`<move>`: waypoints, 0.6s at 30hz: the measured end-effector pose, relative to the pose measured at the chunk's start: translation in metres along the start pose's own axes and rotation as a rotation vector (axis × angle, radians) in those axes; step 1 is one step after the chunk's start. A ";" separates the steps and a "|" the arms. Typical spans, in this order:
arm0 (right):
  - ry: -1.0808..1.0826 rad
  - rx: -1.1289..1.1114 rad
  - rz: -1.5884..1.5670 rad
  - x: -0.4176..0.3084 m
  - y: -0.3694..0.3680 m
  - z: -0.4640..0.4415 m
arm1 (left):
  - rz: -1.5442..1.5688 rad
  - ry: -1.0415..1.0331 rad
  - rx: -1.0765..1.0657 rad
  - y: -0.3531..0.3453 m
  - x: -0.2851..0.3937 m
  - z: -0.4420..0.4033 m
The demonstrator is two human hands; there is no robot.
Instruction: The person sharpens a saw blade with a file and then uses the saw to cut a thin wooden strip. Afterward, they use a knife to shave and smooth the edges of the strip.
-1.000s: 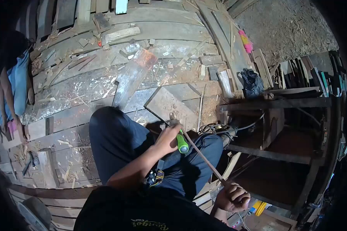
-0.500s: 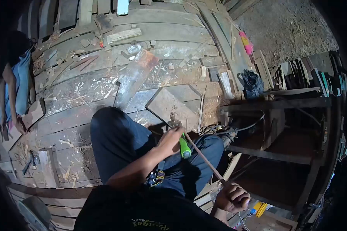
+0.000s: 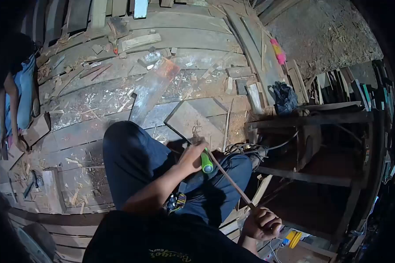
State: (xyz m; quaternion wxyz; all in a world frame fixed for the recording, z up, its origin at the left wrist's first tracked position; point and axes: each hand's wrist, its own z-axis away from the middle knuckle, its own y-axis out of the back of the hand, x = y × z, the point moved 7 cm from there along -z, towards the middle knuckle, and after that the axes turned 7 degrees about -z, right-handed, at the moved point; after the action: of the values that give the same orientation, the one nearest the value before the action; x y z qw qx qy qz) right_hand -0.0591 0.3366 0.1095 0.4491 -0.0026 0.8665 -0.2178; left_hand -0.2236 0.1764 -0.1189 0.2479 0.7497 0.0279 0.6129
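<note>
Above my lap, my left hand (image 3: 193, 157) is closed round a tool with a bright green handle (image 3: 206, 163). The handle's end sticks out below the fingers, and the working end is hidden. A thin wooden strip (image 3: 228, 178) runs slantwise from beside my left hand down to my right hand (image 3: 262, 224), whose fingers are wrapped round its lower end. Just beyond my left hand, a flat wooden board (image 3: 193, 120) lies on the floor in front of my crossed legs. Whether the strip touches it, I cannot tell.
Plank flooring (image 3: 74, 136) is strewn with offcuts and shavings. A dark wooden frame (image 3: 311, 175) stands close on my right, with coiled cables (image 3: 245, 150) beside my knee. Another person's arm (image 3: 12, 109) is at the far left. A black plastic bag (image 3: 284, 98) sits beyond the frame.
The green handle and my left hand have shifted slightly up and left. My right hand keeps its hold on the strip. The whole view has moved a little.
</note>
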 end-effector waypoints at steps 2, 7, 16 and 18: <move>0.012 0.031 -0.003 0.001 0.005 0.003 | 0.022 -0.034 0.024 -0.008 -0.005 0.003; -0.012 -0.031 -0.004 0.001 -0.002 -0.003 | -0.087 -0.018 0.071 -0.003 -0.013 -0.002; 0.035 -0.229 0.135 -0.002 -0.019 -0.025 | 0.006 -0.117 0.074 0.005 -0.009 -0.001; -0.038 -0.218 0.138 -0.005 -0.016 -0.026 | 0.021 0.063 0.037 -0.009 -0.032 0.001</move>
State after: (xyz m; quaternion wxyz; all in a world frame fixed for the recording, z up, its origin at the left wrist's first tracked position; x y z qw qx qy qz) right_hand -0.0796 0.3326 0.1323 0.4766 0.0041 0.8744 -0.0908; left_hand -0.2286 0.1732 -0.1519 0.2264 0.7348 0.0389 0.6381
